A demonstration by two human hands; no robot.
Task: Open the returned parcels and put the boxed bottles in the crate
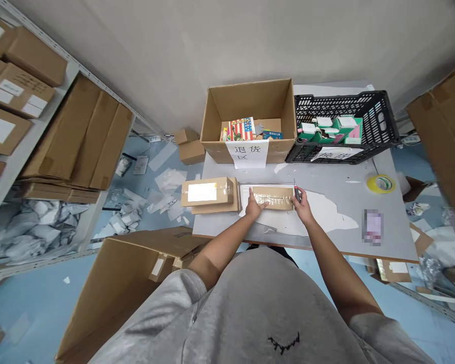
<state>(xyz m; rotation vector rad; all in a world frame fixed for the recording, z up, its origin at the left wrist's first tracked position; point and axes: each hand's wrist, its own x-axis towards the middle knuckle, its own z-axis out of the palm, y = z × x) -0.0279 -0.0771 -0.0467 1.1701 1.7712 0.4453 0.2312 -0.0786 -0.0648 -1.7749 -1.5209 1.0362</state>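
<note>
Head view: taped parcel (273, 198) — long axis crosswise (cutter (297, 193) beside it).

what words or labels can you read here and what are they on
"退货区": white paper sign on the front of the cardboard box
Sheet on the black plastic crate: large dark characters, too skewed to read
Flag-patterned book in the box: too small to read
Blue book: too small to read
Taped parcel: no readable text
Grey top: black script, too blurred to read
</note>
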